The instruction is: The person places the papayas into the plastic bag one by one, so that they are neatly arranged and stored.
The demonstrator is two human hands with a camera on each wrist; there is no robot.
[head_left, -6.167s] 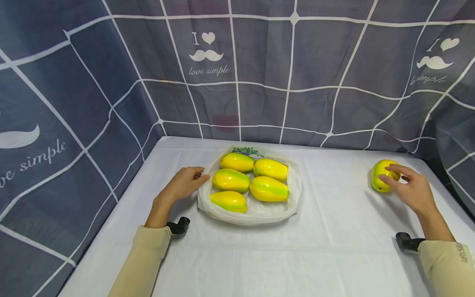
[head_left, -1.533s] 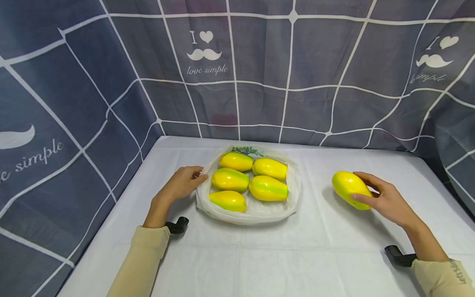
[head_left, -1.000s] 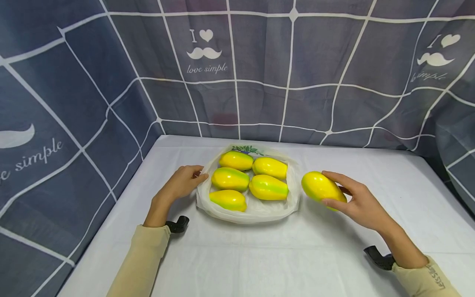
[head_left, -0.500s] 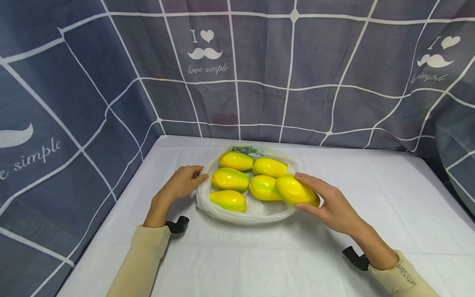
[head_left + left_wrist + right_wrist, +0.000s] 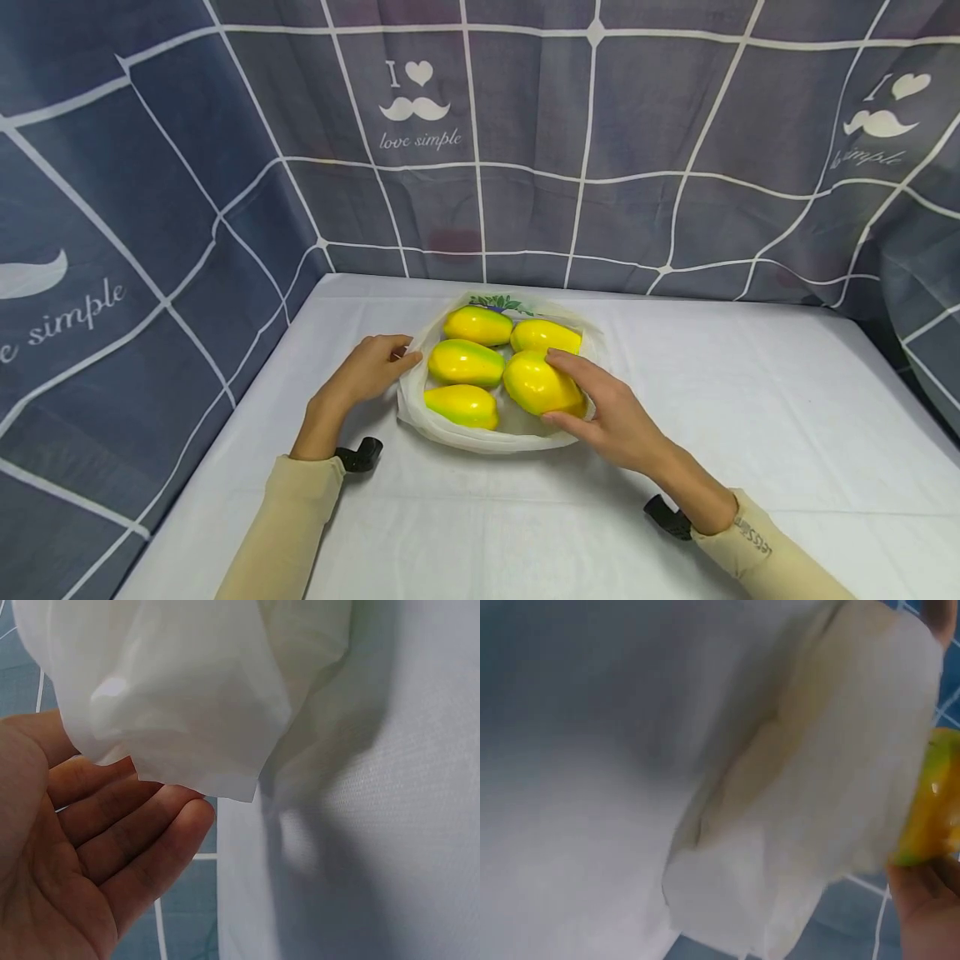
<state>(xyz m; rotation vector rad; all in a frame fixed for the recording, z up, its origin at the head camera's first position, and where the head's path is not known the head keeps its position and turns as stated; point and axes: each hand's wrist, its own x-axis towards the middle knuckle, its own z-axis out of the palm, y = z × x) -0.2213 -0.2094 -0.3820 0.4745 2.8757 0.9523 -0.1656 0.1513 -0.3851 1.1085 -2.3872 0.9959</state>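
Observation:
My right hand grips a yellow papaya with thumb and fingers, over the right part of an open white plastic bag. In the right wrist view that papaya shows at the right edge, past the bag's side. Several yellow-green papayas lie inside the bag; the held one covers another beneath it. At the bag's left rim, my left hand pinches the plastic. The left wrist view shows the bag's film against the fingers of this hand.
A white cloth covers the table. Behind and to the left hangs a dark grey-blue checked curtain with white lines. Black wrist cameras sit at both cuffs, the left one close to the tabletop.
My right hand has picked up the papaya at the table's right and carried it leftward over the bag. My left hand has stayed at the bag's left rim.

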